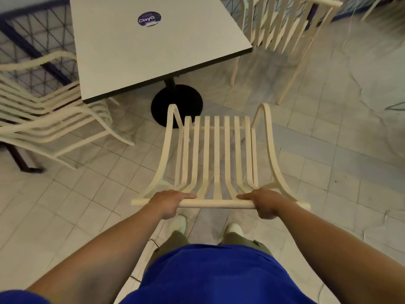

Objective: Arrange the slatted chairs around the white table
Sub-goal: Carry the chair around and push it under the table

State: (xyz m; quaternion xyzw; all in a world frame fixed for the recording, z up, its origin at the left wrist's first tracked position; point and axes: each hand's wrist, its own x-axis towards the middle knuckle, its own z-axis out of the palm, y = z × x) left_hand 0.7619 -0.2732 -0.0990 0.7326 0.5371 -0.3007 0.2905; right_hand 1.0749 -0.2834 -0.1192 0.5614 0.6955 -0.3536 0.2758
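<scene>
on the left, the left chair (50,119) sits close against the left side of the white table (153,51), partly under its edge. the table stands far and a bit left, with a round purple sticker (149,19) on top and a black round foot (177,104) on the tile floor (328,150). the near side of the table has no chair at it. the left hand (171,200) is curled around the left part of the top bar (217,204) of the middle chair (217,150), gripping it. this cream slatted chair is near, right in front of the person, with its seat pointing at the table and its front close to the black foot. the right hand (263,201) is wrapped around the right part of the same bar, holding it too. far on the right, the right chair (282,29) stands beside the table's right edge and looks blurry. i think the job now is to slide the middle chair in at the near side. to do it well, push the same with both hands so it goes straight, aim a little left to meet the middle of the edge, and go slow so the front legs do not bump the black foot. there are no boxes, bins or bowls to see here.
</scene>
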